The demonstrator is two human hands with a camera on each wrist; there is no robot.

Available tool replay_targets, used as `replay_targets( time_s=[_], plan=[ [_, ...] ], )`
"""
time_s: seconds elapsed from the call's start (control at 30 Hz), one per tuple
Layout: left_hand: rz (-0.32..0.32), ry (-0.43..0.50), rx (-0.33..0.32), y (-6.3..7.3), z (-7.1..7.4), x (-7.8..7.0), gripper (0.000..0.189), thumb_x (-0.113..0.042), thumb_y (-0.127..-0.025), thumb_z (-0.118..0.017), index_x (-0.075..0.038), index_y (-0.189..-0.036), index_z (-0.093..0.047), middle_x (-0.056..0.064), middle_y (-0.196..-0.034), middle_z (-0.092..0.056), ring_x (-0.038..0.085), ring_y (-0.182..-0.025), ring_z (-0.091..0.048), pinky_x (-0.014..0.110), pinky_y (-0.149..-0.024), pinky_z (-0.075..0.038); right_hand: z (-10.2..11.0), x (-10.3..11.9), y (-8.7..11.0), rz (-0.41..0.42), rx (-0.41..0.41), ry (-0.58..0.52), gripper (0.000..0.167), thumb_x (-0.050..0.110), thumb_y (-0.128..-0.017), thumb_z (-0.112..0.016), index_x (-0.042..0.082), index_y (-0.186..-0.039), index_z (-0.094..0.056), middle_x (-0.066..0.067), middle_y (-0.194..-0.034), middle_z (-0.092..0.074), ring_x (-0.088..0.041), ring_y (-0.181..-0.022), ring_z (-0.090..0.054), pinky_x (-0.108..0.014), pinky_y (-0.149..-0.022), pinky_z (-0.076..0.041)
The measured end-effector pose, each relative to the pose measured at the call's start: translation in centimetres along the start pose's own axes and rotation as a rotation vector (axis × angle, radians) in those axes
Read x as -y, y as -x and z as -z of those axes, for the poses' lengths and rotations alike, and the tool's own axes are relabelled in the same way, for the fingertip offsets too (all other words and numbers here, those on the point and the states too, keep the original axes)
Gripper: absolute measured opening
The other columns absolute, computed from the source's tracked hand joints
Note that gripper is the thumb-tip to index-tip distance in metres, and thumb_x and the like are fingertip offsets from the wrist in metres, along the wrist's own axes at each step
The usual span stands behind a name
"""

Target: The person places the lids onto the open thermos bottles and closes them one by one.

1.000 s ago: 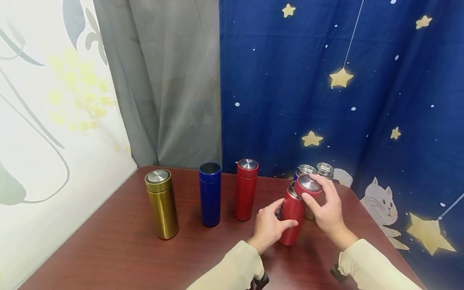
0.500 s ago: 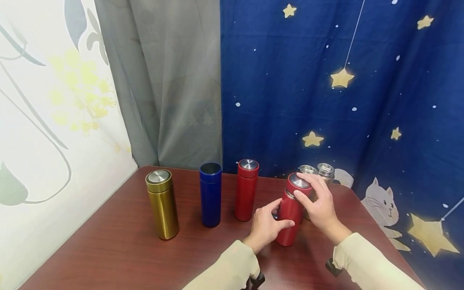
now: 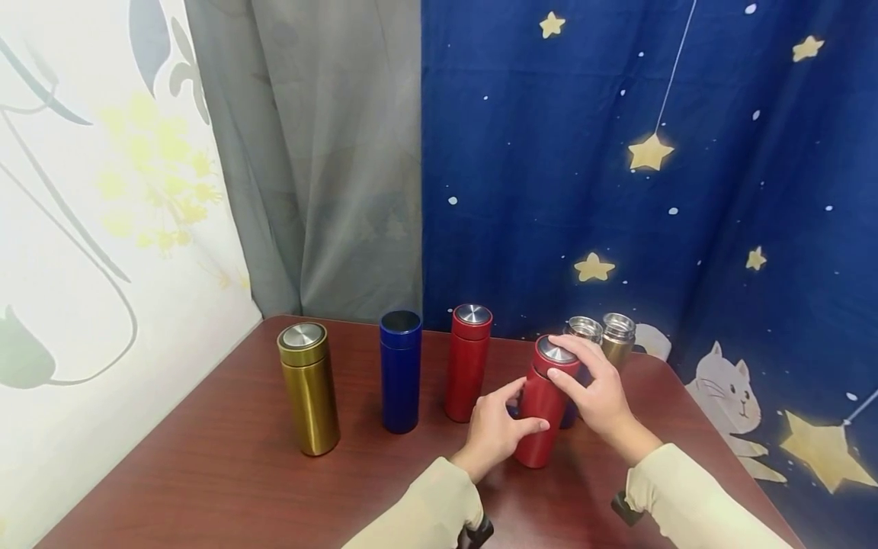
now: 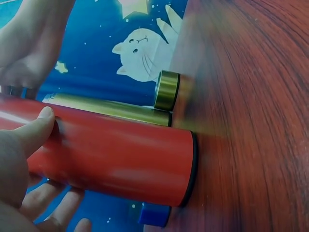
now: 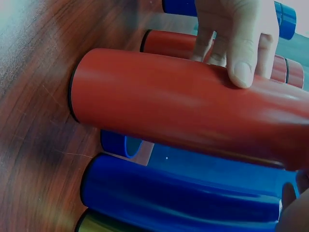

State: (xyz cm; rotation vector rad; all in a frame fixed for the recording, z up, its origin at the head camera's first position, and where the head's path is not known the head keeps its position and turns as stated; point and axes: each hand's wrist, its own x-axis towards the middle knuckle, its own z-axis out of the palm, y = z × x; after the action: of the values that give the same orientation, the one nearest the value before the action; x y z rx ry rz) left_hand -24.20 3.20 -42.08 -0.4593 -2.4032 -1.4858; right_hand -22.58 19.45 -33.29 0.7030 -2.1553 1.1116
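A red thermos flask (image 3: 533,446) stands near the right part of the table, its lid (image 3: 544,364) with a silver disc now sitting on the mouth. My left hand (image 3: 492,431) grips the flask's body, thumb in front and fingers behind. From above, my right hand (image 3: 598,393) holds the lid with thumb and fingers. Just behind are an uncapped blue flask (image 5: 174,193) and an uncapped gold flask (image 4: 113,108), both with bare steel mouths. A loose gold lid (image 4: 166,91) and a loose blue lid (image 5: 118,143) lie close by on the table.
To the left stand three capped flasks: a red one (image 3: 469,370), a blue one (image 3: 400,385) and a gold one (image 3: 310,404). The reddish-brown table (image 3: 226,473) ends at a grey curtain (image 3: 357,152) and a blue star-patterned curtain (image 3: 521,168).
My right hand has brought the red lid left and down from beside the flask's mouth onto it. The steel rim is now covered. My left hand and the flask have shifted slightly left.
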Motion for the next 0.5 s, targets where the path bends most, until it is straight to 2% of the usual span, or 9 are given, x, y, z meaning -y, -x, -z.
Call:
replay_targets(
  time_s=[0.13,0.27,0.4,0.5],
  plan=[
    [0.003,-0.011,0.015,-0.2,0.1,0.2,0.066,-0.039,-0.073,-0.085,-0.025,-0.133,-0.061,-0.01,-0.104,-0.07,0.008,-0.092,-0.064,0.028,-0.077,-0.053,0.6,0.9,-0.1,-0.011,0.06,-0.037,0.043,-0.005,-0.082,-0.068,-0.002,-0.125,-0.06,-0.021,-0.123,-0.059,-0.007,-0.112,-0.049,-0.017,-0.088,-0.043],
    [0.0,0.036,0.055,-0.5,0.1,0.0,0.069,-0.036,-0.073,-0.086,-0.023,-0.135,-0.057,-0.01,-0.109,-0.067,0.008,-0.097,-0.062,0.03,-0.08,-0.053,1.0,0.4,-0.2,-0.003,0.089,-0.008,0.044,-0.003,-0.083,-0.069,-0.001,-0.125,-0.061,-0.019,-0.121,-0.061,-0.006,-0.111,-0.049,-0.021,-0.089,-0.045],
    [-0.016,0.125,0.088,-1.1,0.0,-0.8,0.079,-0.037,-0.073,-0.086,-0.026,-0.142,-0.048,-0.011,-0.121,-0.063,0.007,-0.104,-0.061,0.029,-0.086,-0.052,0.8,-1.6,-0.1,-0.026,0.086,0.007,0.048,-0.001,-0.081,-0.073,0.006,-0.127,-0.063,-0.011,-0.122,-0.062,-0.007,-0.112,-0.049,-0.022,-0.089,-0.045],
    [-0.033,0.189,0.076,-1.6,-0.2,-1.4,0.083,-0.037,-0.074,-0.085,-0.029,-0.145,-0.043,-0.011,-0.124,-0.061,0.007,-0.103,-0.061,0.028,-0.087,-0.051,0.5,-3.0,0.0,-0.039,0.084,0.005,0.051,0.002,-0.08,-0.076,0.011,-0.129,-0.064,-0.005,-0.124,-0.063,-0.007,-0.112,-0.049,-0.022,-0.088,-0.046]
  ],
)
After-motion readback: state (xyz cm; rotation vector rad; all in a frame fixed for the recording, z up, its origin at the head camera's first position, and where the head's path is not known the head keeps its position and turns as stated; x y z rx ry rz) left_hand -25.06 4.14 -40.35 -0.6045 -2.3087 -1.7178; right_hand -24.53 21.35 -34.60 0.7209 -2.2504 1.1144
